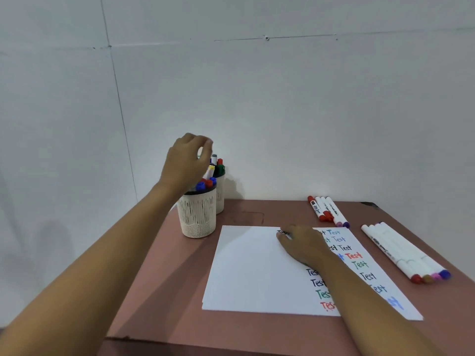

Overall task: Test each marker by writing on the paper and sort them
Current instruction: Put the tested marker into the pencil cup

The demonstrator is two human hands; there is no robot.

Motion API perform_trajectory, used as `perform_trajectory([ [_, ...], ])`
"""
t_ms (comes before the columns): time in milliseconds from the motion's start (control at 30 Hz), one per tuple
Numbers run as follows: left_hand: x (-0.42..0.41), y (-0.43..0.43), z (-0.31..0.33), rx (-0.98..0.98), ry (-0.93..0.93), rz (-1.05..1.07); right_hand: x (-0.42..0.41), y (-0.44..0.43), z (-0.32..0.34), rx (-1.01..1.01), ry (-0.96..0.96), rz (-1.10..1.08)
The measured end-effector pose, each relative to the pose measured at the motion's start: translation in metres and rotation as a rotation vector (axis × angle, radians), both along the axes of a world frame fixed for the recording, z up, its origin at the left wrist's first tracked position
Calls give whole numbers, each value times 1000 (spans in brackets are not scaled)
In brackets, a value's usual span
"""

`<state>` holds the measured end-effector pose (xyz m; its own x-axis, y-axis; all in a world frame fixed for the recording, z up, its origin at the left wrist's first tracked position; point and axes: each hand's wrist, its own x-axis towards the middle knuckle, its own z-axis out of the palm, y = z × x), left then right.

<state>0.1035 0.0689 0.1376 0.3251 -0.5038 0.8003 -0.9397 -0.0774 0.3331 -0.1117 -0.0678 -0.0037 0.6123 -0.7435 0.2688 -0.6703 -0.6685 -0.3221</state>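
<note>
My left hand [187,160] hovers over two cream mesh cups, the front cup [197,217] and the back cup [220,194], both full of capped markers [207,182]. Its fingers are curled with thumb and forefinger close together; whether they pinch a marker is hidden. My right hand [300,244] rests on the white paper [252,273], fingers laid out flat toward the upper left. The word "Test" is written on the paper's right part in black, blue, red and green. Two sorted rows of markers lie to the right: a far group [327,210] and a nearer group [403,253].
The brown table [164,304] stands against a white wall. The cups stand at its back left corner. The near marker group lies close to the table's right side. The table's front edge runs along the bottom of the view.
</note>
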Motion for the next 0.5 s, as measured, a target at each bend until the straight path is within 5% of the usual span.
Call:
perform_trajectory([
  [100,-37,-10,-15,-62,-62,-145,1,-3,0,55,-47,-17],
  [300,-65,-45,-101,536,64,-182,3,-8,5,94,-280,-83],
  [500,-62,-51,-140,662,83,-84,-3,-29,18,-93,-202,-259],
])
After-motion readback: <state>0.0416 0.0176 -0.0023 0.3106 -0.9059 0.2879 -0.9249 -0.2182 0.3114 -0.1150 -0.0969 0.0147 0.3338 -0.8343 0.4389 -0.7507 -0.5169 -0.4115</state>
